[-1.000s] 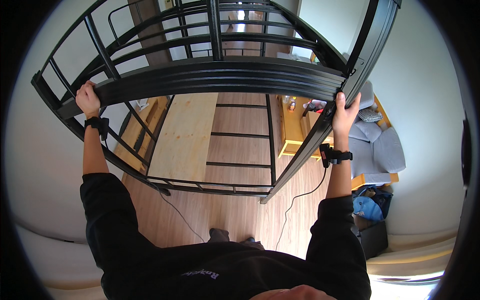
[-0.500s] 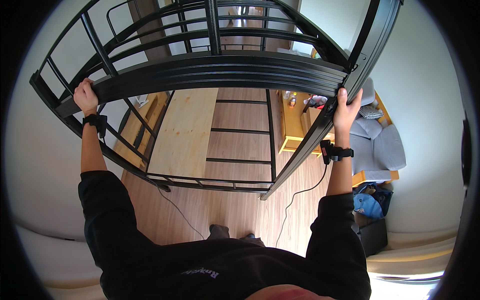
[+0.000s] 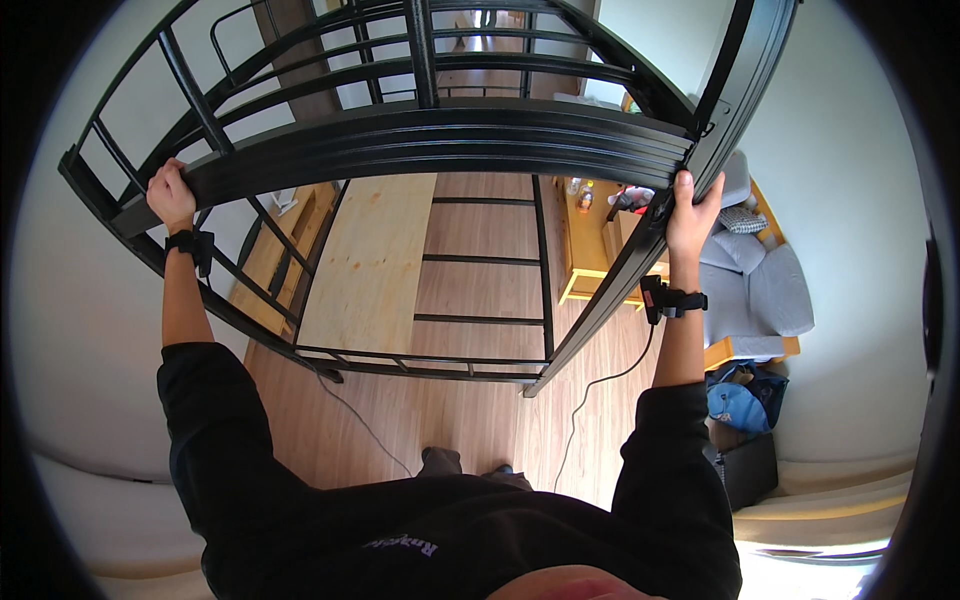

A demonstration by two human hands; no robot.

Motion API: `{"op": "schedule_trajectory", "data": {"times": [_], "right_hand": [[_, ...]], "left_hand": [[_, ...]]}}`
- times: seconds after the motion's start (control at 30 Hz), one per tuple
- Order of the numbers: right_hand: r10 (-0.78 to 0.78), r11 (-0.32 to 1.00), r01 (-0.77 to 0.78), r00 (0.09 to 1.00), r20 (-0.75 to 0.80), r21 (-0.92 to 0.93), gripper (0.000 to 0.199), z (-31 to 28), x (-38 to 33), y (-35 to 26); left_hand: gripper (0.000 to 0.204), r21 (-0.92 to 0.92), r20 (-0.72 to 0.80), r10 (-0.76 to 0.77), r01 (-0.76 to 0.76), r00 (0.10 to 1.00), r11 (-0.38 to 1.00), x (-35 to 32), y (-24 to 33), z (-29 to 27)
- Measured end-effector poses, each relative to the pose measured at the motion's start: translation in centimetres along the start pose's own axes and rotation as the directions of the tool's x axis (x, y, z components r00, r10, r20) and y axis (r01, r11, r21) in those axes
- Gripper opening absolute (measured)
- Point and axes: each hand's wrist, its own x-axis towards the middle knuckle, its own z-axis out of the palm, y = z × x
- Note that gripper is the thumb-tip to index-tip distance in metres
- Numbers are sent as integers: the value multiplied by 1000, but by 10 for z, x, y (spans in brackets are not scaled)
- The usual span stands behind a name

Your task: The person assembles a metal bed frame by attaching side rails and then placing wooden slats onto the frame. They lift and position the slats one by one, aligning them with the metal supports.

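Observation:
A black metal bunk bed frame (image 3: 440, 140) spans the view, its thick ribbed upper rail running across in front of me. At the left end of that rail, my left hand (image 3: 172, 195) is closed around the metal with its knuckles up. On the right, my right hand (image 3: 692, 220) clasps the corner post (image 3: 610, 290) just below where the rail meets it; thumb and fingers lie on either side of the post. The fingers' far sides are hidden. Below, a pale plywood board (image 3: 375, 270) covers the left part of the lower bunk, beside bare black crossbars (image 3: 485, 261).
A yellow wooden table (image 3: 583, 240) with bottles and a cardboard box stands beyond the post. Farther right are a grey cushioned sofa (image 3: 778, 290), a blue bag (image 3: 738, 408) and a dark box (image 3: 750, 470). Thin cables (image 3: 590, 390) hang near my arms over the wooden floor.

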Motion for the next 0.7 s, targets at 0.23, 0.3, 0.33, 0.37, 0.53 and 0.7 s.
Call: {"op": "schedule_trajectory", "data": {"times": [0.23, 0.3, 0.33, 0.37, 0.53, 0.7], "right_hand": [[-52, 998, 52, 999, -3, -46, 43, 0, 1, 4], [-53, 998, 53, 999, -8, -30, 42, 0, 1, 4], [-52, 998, 52, 999, -14, -35, 42, 0, 0, 4], [-45, 999, 45, 999, -14, -21, 42, 0, 0, 4], [-80, 996, 79, 996, -32, -32, 39, 0, 3, 6], [-83, 996, 82, 996, -24, -30, 40, 0, 4, 7]], "left_hand": [[34, 35, -6, 6, -6, 1000, 999, 0, 2, 0], [34, 33, -4, 6, -6, 1000, 999, 0, 2, 1], [34, 31, -11, 7, -6, 1000, 1000, 0, 3, 1], [34, 30, -19, 6, -5, 1000, 1000, 0, 3, 1], [35, 34, -1, -28, 28, 1000, 999, -1, 1, 2], [35, 32, -13, -5, 5, 1000, 999, 0, 1, 3]]}}
